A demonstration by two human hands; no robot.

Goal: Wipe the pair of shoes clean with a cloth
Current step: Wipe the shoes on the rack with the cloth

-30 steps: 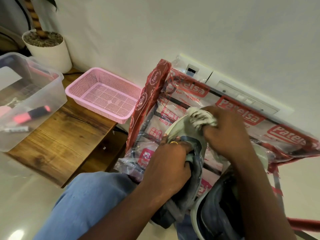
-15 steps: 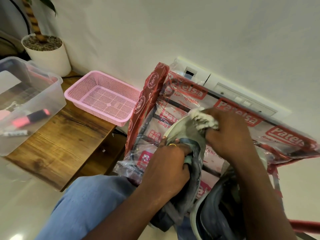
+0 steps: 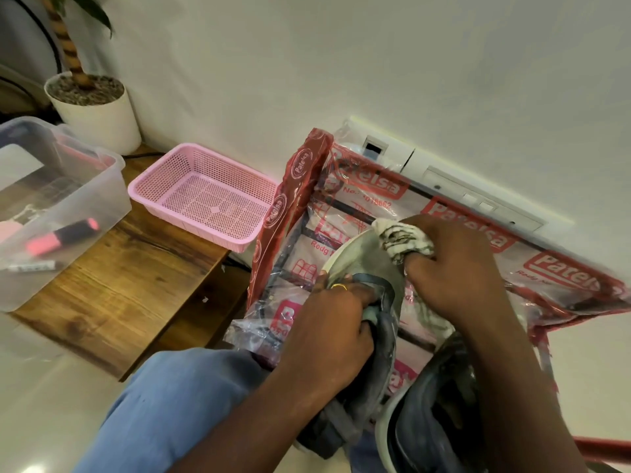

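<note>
Basket (image 3: 205, 203) on table (image 3: 112, 288), left of shoe (image 3: 368, 268).

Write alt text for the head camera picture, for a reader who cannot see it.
A person's left hand grips a grey shoe while the right hand presses a bunched white cloth against its pale end. A second shoe lies at lower right, with a red-printed plastic bag behind both, and a pink basket sits on a wooden table.
</note>
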